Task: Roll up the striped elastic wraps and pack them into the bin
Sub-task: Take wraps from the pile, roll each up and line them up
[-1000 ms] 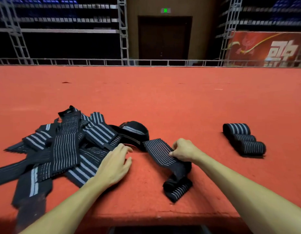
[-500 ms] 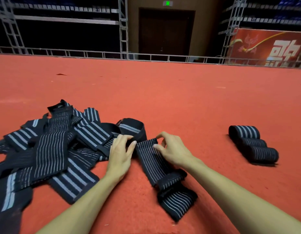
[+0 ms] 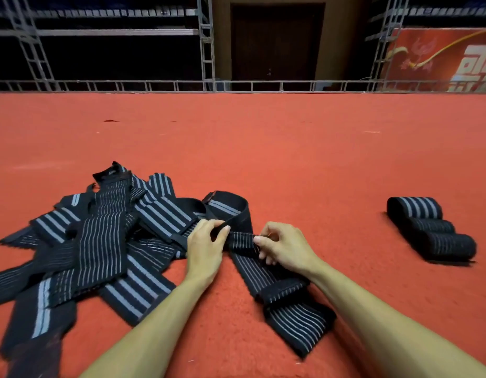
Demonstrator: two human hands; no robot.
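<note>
A black elastic wrap with thin grey stripes (image 3: 266,276) lies on the red carpet in front of me, running toward me and to the right. Its far end is folded into a small roll (image 3: 240,239). My left hand (image 3: 206,249) pinches the roll's left side and my right hand (image 3: 284,248) pinches its right side. To the left lies a loose pile of several unrolled striped wraps (image 3: 100,241). Three rolled wraps (image 3: 429,230) sit side by side at the right. No bin is in view.
The red carpet (image 3: 263,148) stretches far ahead to a low metal railing (image 3: 236,85). Behind it stand scaffolding, a dark door and a red banner (image 3: 440,58). A looped black wrap (image 3: 228,205) lies just beyond my hands.
Both hands closed in on the wrap's far end and folded it over into a small roll; earlier the end lay flat under my fingers.
</note>
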